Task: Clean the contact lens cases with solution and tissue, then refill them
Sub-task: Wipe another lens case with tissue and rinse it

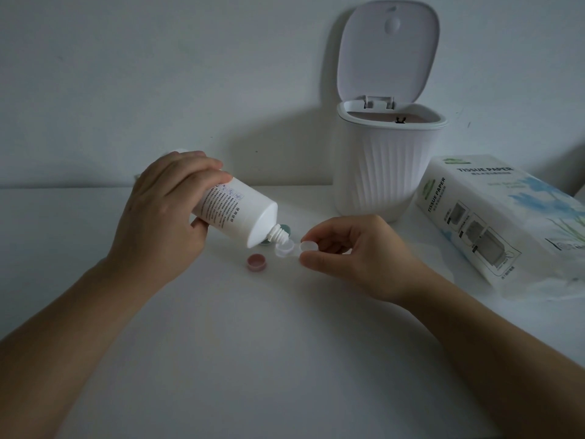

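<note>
While the left hand [164, 213] wraps its fingers and thumb around a white plastic solution bottle [235, 213] with small printed text, the bottle is tipped nozzle-down toward the middle of the frame. Its ribbed white nozzle [278, 235] sits right over the left well of a clear plastic contact lens case [292, 250], pretty much touching the rim. The right hand [357, 251] pinches the case's right well between thumb and forefinger, other fingers curled in loosely, holding it just above the white tabletop [253, 343].

Just below and left of the case there's a small round pink cap [256, 262] lying open side up on the table. A green cap [285, 230] peeks out behind the nozzle, mostly hidden, so can't say much about how it lies.

Upper right of centre stands a white ribbed mini trash bin [386, 166] with its flip lid [389, 49] standing open against the wall. At the right edge a white plastic-wrapped pack labelled TISSUE PAPER [493, 223] lies tilted, just beside the bin.
</note>
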A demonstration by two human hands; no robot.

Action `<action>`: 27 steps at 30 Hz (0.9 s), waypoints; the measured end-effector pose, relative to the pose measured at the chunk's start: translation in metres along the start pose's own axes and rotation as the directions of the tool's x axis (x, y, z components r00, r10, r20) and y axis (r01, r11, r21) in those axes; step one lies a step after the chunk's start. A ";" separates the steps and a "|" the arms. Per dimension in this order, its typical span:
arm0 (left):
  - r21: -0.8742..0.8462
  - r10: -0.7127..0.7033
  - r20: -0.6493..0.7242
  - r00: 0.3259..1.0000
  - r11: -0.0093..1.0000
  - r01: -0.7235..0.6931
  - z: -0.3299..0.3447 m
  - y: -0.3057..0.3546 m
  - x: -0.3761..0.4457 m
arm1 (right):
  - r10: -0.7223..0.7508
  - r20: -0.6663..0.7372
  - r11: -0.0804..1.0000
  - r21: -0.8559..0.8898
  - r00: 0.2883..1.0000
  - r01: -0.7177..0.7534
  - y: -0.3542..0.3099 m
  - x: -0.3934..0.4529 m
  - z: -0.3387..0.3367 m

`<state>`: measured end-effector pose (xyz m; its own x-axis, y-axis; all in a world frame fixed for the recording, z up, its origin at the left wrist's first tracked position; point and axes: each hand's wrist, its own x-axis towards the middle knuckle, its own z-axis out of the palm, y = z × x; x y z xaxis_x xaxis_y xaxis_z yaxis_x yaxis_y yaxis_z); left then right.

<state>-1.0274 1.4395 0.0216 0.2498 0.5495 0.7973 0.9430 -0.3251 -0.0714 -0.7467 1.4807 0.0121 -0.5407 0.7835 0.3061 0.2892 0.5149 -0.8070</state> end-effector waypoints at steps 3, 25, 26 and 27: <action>-0.001 0.000 -0.004 1.000 1.000 0.000 0.000 0.000 0.000 | 0.004 -0.006 1.000 -0.009 1.000 -0.004 -0.001 0.000 0.000; -0.131 -0.102 0.035 0.994 0.986 0.106 0.001 0.001 -0.003 | 0.008 -0.020 0.999 0.036 1.000 -0.008 0.000 0.001 -0.002; -0.150 -0.120 0.038 0.992 0.981 0.124 0.001 0.002 -0.004 | 0.010 -0.022 0.999 0.032 1.000 -0.009 0.000 0.001 -0.002; -0.166 -0.135 0.039 0.990 0.976 0.139 0.001 0.003 -0.004 | 0.010 -0.022 1.000 0.027 1.000 -0.009 0.000 0.001 -0.002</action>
<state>-1.0257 1.4369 0.0178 0.1291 0.6181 0.7755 0.9188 -0.3686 0.1409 -0.7459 1.4822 0.0138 -0.5199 0.7963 0.3092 0.2728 0.4978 -0.8232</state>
